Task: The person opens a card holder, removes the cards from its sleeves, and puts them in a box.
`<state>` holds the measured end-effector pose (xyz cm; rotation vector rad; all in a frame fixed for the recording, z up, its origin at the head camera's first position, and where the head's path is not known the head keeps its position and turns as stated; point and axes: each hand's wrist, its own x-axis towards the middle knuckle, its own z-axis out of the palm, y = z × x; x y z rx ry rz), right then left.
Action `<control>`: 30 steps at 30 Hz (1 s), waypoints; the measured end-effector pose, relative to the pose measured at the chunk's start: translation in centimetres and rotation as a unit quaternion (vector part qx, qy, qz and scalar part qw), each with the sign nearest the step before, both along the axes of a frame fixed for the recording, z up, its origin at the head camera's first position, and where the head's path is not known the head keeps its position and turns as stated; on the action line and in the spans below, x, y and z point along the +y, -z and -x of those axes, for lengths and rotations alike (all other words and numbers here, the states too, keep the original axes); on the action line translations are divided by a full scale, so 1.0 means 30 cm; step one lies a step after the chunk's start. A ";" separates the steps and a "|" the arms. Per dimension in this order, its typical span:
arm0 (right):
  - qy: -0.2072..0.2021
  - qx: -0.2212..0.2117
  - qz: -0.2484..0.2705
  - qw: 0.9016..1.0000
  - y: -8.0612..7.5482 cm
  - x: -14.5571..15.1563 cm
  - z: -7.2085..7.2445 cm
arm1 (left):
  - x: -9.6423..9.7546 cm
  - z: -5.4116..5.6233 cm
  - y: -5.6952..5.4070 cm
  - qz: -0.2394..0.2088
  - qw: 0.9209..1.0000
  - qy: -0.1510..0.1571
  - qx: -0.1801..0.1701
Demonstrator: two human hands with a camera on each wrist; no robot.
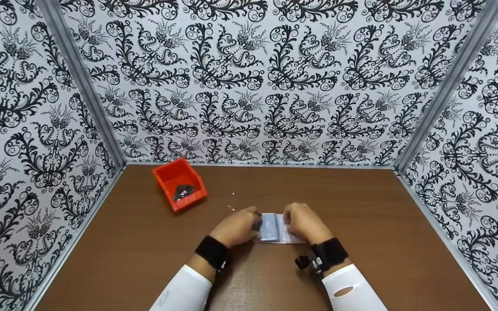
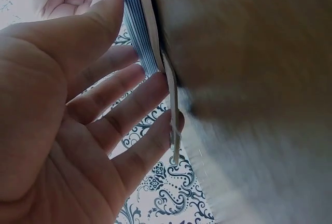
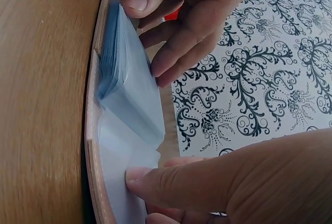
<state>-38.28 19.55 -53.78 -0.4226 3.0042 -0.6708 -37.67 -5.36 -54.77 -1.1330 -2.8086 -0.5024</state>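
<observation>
So there's a card wallet (image 1: 270, 228) spread wide between both hands, right down at the middle of the desk (image 1: 370, 211). The left hand (image 1: 239, 225) has its thumb and fingers pinching the stack of clear sleeves (image 3: 136, 73), and the right hand (image 1: 306, 222) pinches the bare cover flap. Red bin (image 1: 172, 172) sits off to the far left, something dark (image 1: 183, 191) inside.

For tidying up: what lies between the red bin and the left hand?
In the head view, tiny bits lie on the table between bin and left hand, too small to identify.
</observation>
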 end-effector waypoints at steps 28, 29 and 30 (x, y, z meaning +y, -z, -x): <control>-0.023 0.017 0.022 0.999 -0.001 -0.004 0.001 | -0.004 -0.004 -0.007 -0.003 1.000 -0.017 -0.008; -0.022 0.016 0.023 0.999 -0.001 -0.004 0.001 | -0.004 -0.004 -0.008 -0.005 1.000 -0.015 -0.009; -0.020 0.015 0.023 0.999 -0.002 -0.006 0.001 | -0.004 -0.004 -0.009 -0.007 1.000 -0.014 -0.009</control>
